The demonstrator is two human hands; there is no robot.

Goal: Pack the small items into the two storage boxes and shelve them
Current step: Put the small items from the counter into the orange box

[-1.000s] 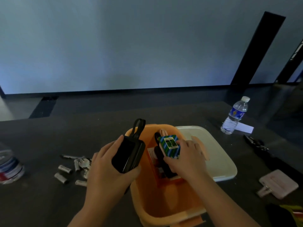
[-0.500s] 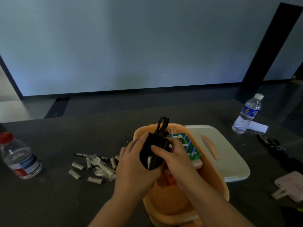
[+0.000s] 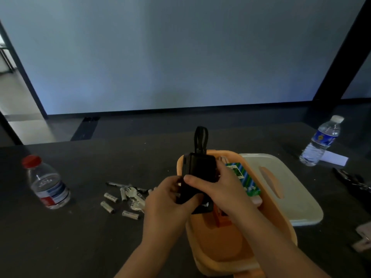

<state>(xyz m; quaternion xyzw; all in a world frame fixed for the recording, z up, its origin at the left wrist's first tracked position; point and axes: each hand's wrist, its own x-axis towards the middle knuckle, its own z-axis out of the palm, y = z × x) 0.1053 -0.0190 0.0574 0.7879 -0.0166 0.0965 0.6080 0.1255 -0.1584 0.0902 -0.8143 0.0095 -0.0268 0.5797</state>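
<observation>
While both grip the black pouch [image 3: 197, 173], left hand [image 3: 167, 199], right hand [image 3: 218, 189] — orange box [image 3: 281, 227] contents half-hidden.

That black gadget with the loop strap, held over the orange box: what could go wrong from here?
1. The black gadget might not seat flat: the green striped pack and other items already crowd the far end of the orange box.
2. Its loop strap sticks up and could get in the way of a lid.
3. Both hands, left hand and right hand, grip it, so the batteries and keys lie unpacked and could be forgotten.
</observation>
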